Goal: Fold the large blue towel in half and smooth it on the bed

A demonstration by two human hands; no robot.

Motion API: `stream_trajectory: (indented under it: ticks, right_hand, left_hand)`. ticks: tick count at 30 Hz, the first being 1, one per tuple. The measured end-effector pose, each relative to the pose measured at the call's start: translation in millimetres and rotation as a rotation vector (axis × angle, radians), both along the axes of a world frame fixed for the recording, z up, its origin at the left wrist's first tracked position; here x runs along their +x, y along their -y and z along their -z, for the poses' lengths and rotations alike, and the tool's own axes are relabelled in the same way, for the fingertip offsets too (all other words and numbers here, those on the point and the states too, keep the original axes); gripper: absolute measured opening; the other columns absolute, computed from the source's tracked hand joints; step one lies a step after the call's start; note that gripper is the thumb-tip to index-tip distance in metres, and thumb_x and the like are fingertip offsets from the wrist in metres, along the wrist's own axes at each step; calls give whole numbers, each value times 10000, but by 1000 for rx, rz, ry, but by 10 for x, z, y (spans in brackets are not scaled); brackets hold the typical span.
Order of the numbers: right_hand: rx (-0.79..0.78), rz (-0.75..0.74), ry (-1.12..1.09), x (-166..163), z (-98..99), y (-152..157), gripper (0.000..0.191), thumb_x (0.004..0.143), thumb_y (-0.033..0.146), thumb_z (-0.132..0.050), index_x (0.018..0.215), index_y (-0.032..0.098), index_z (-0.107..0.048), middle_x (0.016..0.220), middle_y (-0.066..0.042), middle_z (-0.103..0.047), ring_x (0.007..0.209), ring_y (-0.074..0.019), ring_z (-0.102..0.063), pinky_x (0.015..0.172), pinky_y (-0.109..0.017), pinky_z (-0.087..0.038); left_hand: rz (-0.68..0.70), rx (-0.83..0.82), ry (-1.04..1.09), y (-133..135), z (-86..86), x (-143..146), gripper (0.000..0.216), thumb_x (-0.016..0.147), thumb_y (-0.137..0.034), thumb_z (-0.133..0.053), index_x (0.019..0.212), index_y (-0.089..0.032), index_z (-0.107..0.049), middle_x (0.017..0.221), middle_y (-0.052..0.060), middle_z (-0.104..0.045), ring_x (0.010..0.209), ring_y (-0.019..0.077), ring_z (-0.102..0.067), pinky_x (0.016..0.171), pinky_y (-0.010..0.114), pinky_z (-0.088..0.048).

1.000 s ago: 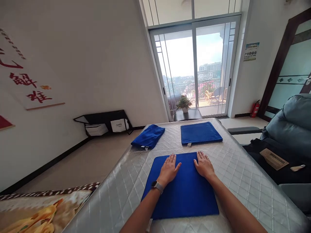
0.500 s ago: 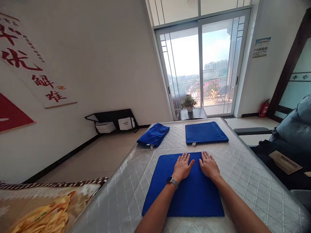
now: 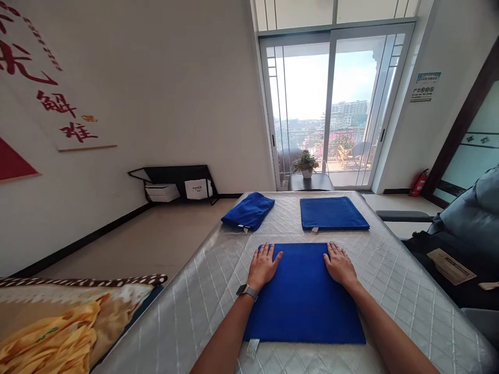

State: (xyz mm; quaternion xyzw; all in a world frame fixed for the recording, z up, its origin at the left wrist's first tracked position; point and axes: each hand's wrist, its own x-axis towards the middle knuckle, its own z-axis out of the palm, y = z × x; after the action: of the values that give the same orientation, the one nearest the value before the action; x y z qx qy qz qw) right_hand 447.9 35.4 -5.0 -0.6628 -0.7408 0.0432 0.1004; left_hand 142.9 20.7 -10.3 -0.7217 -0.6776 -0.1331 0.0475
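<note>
The blue cloth (image 3: pixel 306 306) lies flat on a silvery cover (image 3: pixel 206 296), directly in front of the person. It is a deep, even blue, matte and nearly free of creases, shaped as a neat rectangle with a straight near edge. At its 7 o'clock corner, a small white tag (image 3: pixel 252 348) sticks out onto the cover; its print is too small to read.

Taking this cloth as the middle of the dial, the left hand (image 3: pixel 264 267) rests palm down near its 10 o'clock corner, fingers straight and only slightly apart, thumb held away from them. The right hand (image 3: pixel 341 265) lies the same way near the 2 o'clock corner, its fingers close together and its thumb pointing inward. Neither hand pinches the fabric. The left wrist carries a watch (image 3: pixel 247 291) with a dark face and a greyish band.

The cover is smooth and slightly shiny, stitched in a diamond quilt pattern. Farther off on it are 2 more blue pieces: at 11 o'clock a folded bundle (image 3: pixel 249 212), rumpled and softer in outline, and at 1 o'clock a flat folded rectangle (image 3: pixel 334 213), crisper at its edges, each showing a white tag. At 8 o'clock, beside the cover, sits a crumpled, thin yellow item (image 3: pixel 58 332).
</note>
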Motion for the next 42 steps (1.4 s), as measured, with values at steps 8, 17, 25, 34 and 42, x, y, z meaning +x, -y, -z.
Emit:
stream_trajectory:
  ticks: [8,17,25,34,42]
  right_hand:
    - [-9,11,43,-32,-48,30,653,996,440,-227,1563,115,-245,1623,-66,-243,1499,-185,-174,1212,-359,-81]
    - [47,59,150,-98,-231,195,590,1003,381,-274,1542,145,-316,1603,-94,-285,1488,-225,-215,1208,-439,-109]
    - [16,-34,84,38,-182,640,625,1012,434,-204,1561,140,-261,1622,-65,-236,1499,-216,-182,1204,-413,-158]
    - [-66,5,75,42,-39,715,682,999,499,-173,1574,133,-206,1632,-46,-187,1508,-222,-140,1217,-411,-83]
    - [-51,4,31,42,-22,725,675,995,475,-195,1574,128,-197,1633,-63,-177,1511,-232,-122,1215,-433,-68]
  left_hand:
    - [-9,30,-2,29,-15,-7,738,996,-618,-160,1485,-138,-435,1540,163,-415,1441,303,-345,1182,493,-242]
    - [-39,-17,46,71,-50,-28,759,993,-630,-145,1509,-130,-388,1571,157,-363,1465,293,-293,1191,468,-207]
    - [-27,4,43,50,-19,-30,753,995,-622,-174,1506,-111,-389,1572,172,-354,1466,304,-286,1188,469,-206]
    - [-36,27,35,40,-19,-12,685,1010,-579,-232,1485,-127,-430,1546,146,-412,1454,288,-318,1187,462,-236]
    - [82,217,4,192,-255,232,520,1024,-454,-314,1361,-153,-572,1483,136,-500,1427,283,-371,1193,497,-243]
